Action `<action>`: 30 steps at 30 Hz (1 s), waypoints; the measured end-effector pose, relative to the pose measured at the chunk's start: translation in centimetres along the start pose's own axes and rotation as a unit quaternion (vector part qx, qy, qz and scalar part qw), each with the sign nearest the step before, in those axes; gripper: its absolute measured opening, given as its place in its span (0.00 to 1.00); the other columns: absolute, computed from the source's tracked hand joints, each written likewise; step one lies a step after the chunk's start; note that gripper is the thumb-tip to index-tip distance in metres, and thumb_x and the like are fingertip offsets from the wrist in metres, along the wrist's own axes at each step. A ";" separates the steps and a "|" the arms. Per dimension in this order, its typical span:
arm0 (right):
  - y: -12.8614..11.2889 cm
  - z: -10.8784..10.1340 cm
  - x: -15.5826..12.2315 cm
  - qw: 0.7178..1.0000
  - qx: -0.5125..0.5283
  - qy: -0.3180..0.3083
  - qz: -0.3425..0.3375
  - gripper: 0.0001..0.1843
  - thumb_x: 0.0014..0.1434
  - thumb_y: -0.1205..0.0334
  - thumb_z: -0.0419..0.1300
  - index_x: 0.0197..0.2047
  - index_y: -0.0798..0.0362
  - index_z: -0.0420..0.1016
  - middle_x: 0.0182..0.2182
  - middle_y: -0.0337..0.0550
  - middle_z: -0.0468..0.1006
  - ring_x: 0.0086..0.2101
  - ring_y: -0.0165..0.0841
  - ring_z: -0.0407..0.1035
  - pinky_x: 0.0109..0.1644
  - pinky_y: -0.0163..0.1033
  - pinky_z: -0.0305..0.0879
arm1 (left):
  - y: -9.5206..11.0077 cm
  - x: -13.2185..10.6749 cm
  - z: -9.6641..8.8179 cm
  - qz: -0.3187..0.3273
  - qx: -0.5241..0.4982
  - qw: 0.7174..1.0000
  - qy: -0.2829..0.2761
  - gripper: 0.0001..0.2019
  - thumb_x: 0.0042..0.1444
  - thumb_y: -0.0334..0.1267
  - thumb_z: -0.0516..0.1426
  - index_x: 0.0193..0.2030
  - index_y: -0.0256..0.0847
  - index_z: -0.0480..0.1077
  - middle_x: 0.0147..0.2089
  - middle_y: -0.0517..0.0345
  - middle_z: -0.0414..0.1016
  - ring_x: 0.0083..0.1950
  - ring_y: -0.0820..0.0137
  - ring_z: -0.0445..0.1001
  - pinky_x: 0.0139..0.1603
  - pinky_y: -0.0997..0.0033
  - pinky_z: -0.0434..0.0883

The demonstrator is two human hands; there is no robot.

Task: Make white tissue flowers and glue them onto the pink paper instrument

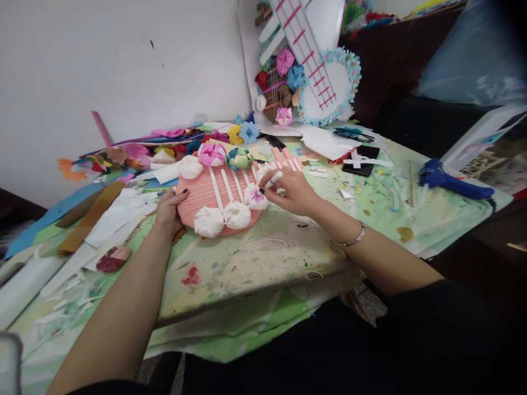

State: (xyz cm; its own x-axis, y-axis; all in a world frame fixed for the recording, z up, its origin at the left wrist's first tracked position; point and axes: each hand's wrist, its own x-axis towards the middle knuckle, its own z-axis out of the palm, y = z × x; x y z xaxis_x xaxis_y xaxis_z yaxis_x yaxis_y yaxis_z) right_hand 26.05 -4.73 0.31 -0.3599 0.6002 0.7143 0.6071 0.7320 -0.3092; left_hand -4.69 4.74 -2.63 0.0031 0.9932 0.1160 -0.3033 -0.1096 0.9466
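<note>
A pink cardboard guitar (193,195) lies on the table, strung with thin lines and white strips. My left hand (169,211) grips its left edge, thumb on top. My right hand (294,191) pinches a white marker (275,178) above a crumpled paper flower (256,196) that carries purple marks. Two plain white paper flowers (236,215) sit along the near edge, and another white one (190,167) at the far left. Beside that are a pink-and-white flower (212,154) and a green-and-blue flower (239,158). The marker's tip is hidden by my fingers.
A blue glue gun (453,181) lies at the right, near a black phone (361,161) with white strips on it. Coloured paper flowers (135,153) heap at the back left. A larger decorated paper instrument (329,82) leans behind. Paper rolls (93,216) lie at left.
</note>
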 end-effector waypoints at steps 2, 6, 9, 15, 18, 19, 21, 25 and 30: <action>0.0 -0.1 0.0 1.000 0.010 0.010 0.000 0.05 0.60 0.63 0.53 0.34 0.51 0.69 0.30 0.41 0.77 0.31 0.31 0.68 0.41 0.40 0.62 | 0.0 0.0 -0.1 0.000 0.002 1.000 0.003 0.11 0.43 0.26 0.65 0.34 0.35 0.70 0.35 0.56 0.79 0.37 0.65 0.76 0.47 0.58 0.75; -0.1 -0.7 0.0 0.998 0.028 0.058 0.014 0.07 0.62 0.60 0.53 0.34 0.51 0.69 0.27 0.38 0.76 0.27 0.28 0.67 0.36 0.38 0.62 | -0.1 0.1 -0.2 -0.006 0.019 1.000 0.003 0.05 0.54 0.26 0.61 0.38 0.34 0.71 0.36 0.57 0.77 0.36 0.69 0.75 0.43 0.62 0.76; -0.1 -1.1 0.0 0.980 0.066 0.178 0.052 0.08 0.63 0.57 0.53 0.33 0.50 0.67 0.27 0.37 0.74 0.25 0.26 0.65 0.32 0.37 0.61 | -0.1 0.2 -0.2 -0.005 0.040 0.999 0.012 0.02 0.58 0.29 0.60 0.38 0.33 0.70 0.34 0.59 0.73 0.32 0.73 0.72 0.36 0.70 0.74; 0.2 -0.9 0.0 0.982 0.055 0.170 0.060 0.07 0.62 0.59 0.55 0.33 0.50 0.68 0.22 0.33 0.70 0.23 0.26 0.64 0.31 0.37 0.60 | -0.5 0.7 -0.4 -0.003 0.095 0.995 0.034 0.06 0.61 0.35 0.58 0.39 0.33 0.69 0.33 0.60 0.70 0.30 0.76 0.70 0.30 0.75 0.71; 0.4 -0.5 0.1 0.989 0.044 0.133 0.042 0.06 0.60 0.62 0.56 0.31 0.51 0.67 0.25 0.35 0.73 0.25 0.27 0.65 0.32 0.37 0.60 | -0.6 0.9 -0.8 0.002 0.125 0.991 0.044 0.07 0.62 0.36 0.58 0.38 0.33 0.69 0.32 0.61 0.69 0.28 0.77 0.68 0.27 0.77 0.69; 0.4 -0.4 0.1 0.991 0.041 0.124 0.038 0.06 0.60 0.62 0.56 0.31 0.51 0.67 0.26 0.36 0.74 0.26 0.27 0.66 0.32 0.37 0.61 | -0.7 1.0 -0.9 0.005 0.134 0.990 0.048 0.07 0.62 0.36 0.58 0.37 0.33 0.68 0.31 0.61 0.68 0.27 0.77 0.67 0.26 0.77 0.68; 0.5 -0.3 0.1 0.993 0.033 0.110 0.036 0.05 0.61 0.62 0.55 0.32 0.51 0.67 0.29 0.38 0.76 0.27 0.28 0.67 0.33 0.37 0.61 | -0.8 1.2 -1.2 0.011 0.149 0.987 0.055 0.07 0.62 0.36 0.58 0.37 0.33 0.68 0.31 0.62 0.67 0.27 0.78 0.65 0.25 0.78 0.67; 0.6 -0.4 0.1 0.996 0.014 0.085 0.038 0.05 0.61 0.61 0.54 0.34 0.51 0.68 0.29 0.39 0.76 0.29 0.29 0.67 0.36 0.38 0.61 | -0.8 1.3 -1.5 0.008 0.169 0.984 0.052 0.07 0.62 0.36 0.58 0.38 0.33 0.69 0.32 0.61 0.68 0.28 0.77 0.67 0.28 0.77 0.69; 0.7 -0.4 0.2 0.995 -0.001 0.082 0.053 0.05 0.62 0.62 0.53 0.34 0.51 0.67 0.31 0.40 0.76 0.29 0.29 0.67 0.36 0.39 0.60 | -0.9 1.3 -1.5 0.006 0.188 0.981 0.050 0.07 0.61 0.36 0.58 0.38 0.33 0.68 0.32 0.61 0.68 0.28 0.77 0.67 0.27 0.77 0.68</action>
State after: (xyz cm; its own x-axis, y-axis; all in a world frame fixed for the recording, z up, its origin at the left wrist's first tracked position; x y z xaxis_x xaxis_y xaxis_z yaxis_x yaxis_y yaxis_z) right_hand 26.67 -4.27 0.46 -0.1736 0.6138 0.7701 0.6376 0.6661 -0.3872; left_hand -5.85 6.20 -3.74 -0.0983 0.9884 0.1157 0.0704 -0.1090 0.9915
